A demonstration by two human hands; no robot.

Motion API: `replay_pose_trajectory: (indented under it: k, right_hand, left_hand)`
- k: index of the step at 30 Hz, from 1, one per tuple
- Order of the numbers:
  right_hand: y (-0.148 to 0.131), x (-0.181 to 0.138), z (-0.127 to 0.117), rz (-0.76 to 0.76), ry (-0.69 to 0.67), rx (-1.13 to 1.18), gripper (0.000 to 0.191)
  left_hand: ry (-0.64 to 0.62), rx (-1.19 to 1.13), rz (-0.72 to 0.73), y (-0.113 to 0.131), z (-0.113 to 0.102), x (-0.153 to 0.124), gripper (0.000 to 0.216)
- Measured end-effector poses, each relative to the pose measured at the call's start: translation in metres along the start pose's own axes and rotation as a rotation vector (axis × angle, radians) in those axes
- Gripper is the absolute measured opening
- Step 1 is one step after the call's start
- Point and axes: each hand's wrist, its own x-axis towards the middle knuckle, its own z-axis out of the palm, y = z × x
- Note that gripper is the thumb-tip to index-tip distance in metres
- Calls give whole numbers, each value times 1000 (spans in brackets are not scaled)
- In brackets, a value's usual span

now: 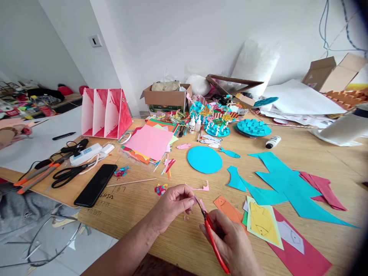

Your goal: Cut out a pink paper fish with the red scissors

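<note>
My left hand (179, 201) is closed in a pinch on a small pinkish piece of paper (196, 199), mostly hidden by the fingers. In my right hand (232, 239) are red-handled scissors (212, 239), their blades pointing up at the paper by my left fingertips. Just past the blades lies a pink paper scrap (206, 187). To the right are an orange paper fish (228, 208), a yellow sheet with a fish drawn on it (260, 218) and a lilac drawn fish (291, 235) on red paper (304, 255). Small punched paper dots (160, 189) lie left of my hands.
A blue paper oval (204, 160) and blue offcuts (287, 180) lie beyond my hands. Leftward are a phone (96, 185), black scissors (70, 174) and a pink paper stack (151, 142). Glue bottles (191, 125) stand behind. Another person's hand (14, 134) is at far left.
</note>
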Motion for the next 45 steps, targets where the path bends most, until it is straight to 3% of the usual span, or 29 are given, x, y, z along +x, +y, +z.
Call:
replay_pose_trajectory:
  k: [24, 35, 45]
  right_hand:
    - [-1, 0, 1, -5, 2, 45, 27]
    - [-2, -2, 0, 37, -31, 46, 25]
    - [2, -2, -1, -3, -12, -1, 28]
  left_hand:
    - [47, -29, -15, -6, 0, -3, 17]
    - [-39, 15, -20, -10, 0, -2, 17]
    - [-2, 15, -21, -4, -2, -2, 21]
